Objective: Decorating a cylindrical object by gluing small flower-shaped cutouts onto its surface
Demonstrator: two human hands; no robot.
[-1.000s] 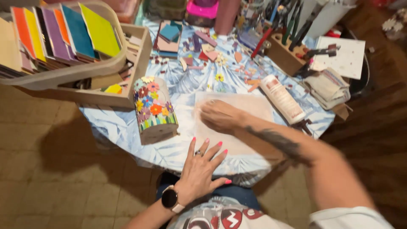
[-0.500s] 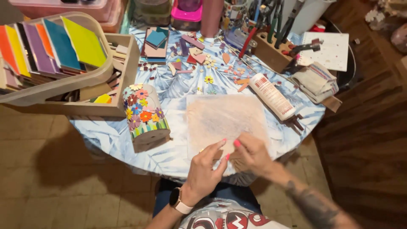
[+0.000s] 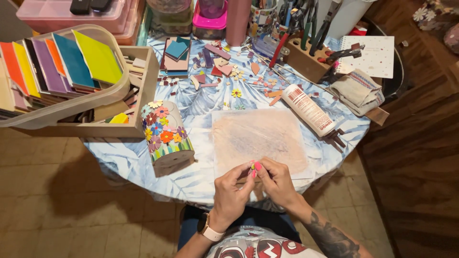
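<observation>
My left hand and my right hand meet at the near edge of the round table. Their fingertips pinch a tiny yellow-green piece between them. Just beyond the hands lies a stained sheet of paper. A pot covered in mosaic flowers lies on its side to the left of the sheet. A white glue bottle lies at the sheet's right corner.
A wooden box holding a clear tub of coloured tiles overhangs the table's left side. Loose tile pieces, a wooden tool block, a notebook and folded cloth crowd the far half.
My right hand has drawn back from the paper sheet to the near edge. Both hands have come together, fingertips now pinched on the small piece.
</observation>
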